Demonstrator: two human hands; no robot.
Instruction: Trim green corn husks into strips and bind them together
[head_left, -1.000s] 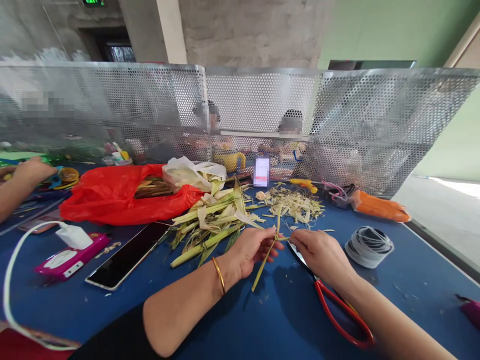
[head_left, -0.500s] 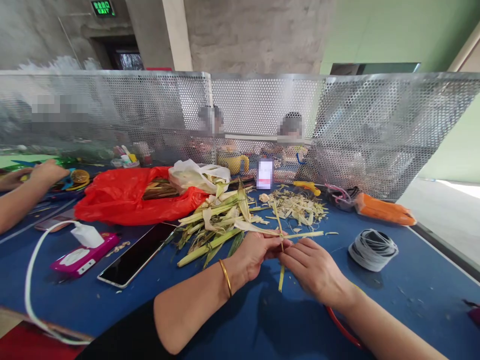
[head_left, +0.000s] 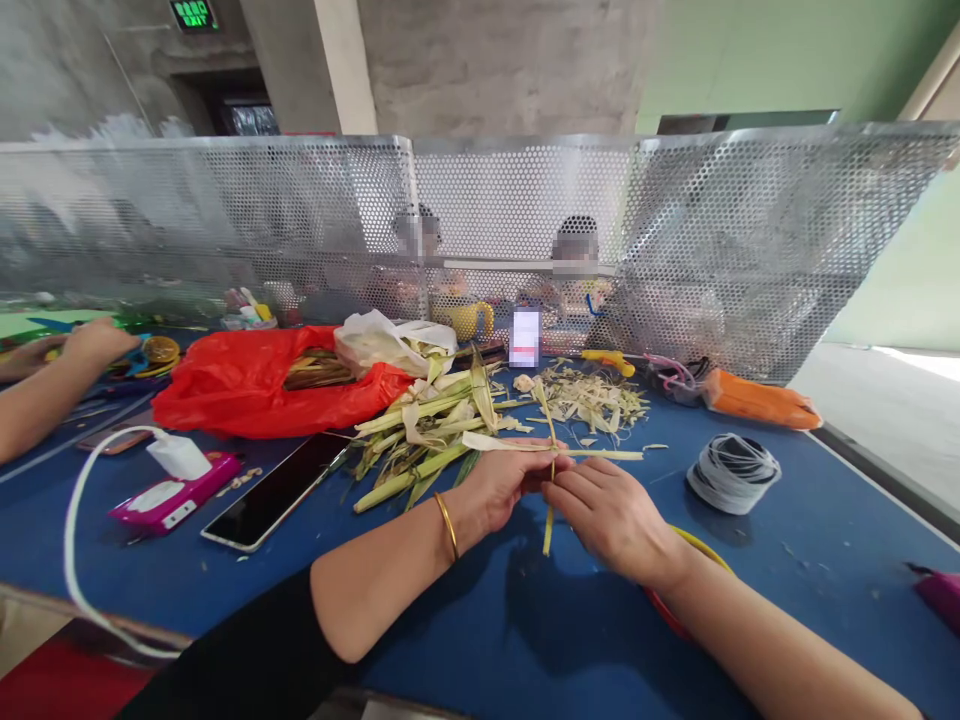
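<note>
My left hand (head_left: 504, 487), with a gold bangle on the wrist, pinches crossed strips of pale dried husk (head_left: 611, 455). Against it, my right hand (head_left: 606, 515) is closed on the same strips from the right side. One strip lies sideways, and another runs up and down through the crossing, its lower end hanging below the fingers. The fingertips partly hide where the strips meet. Just beyond my left hand lies a heap of long green-yellow husks (head_left: 420, 440). A pile of shredded husk scraps (head_left: 592, 395) is past my right hand.
A red plastic bag (head_left: 232, 395), black phone (head_left: 277, 490) and magenta power strip (head_left: 176, 495) lie left. At right are a roll of grey cord (head_left: 733, 473) and an orange packet (head_left: 761, 398). A perforated metal screen (head_left: 517, 190) stands behind. Another person's hand (head_left: 97, 345) works far left.
The view has tilted and shifted slightly. Both hands stay together at the crossing; the sideways strip's left end now points out more plainly above my left hand.
</note>
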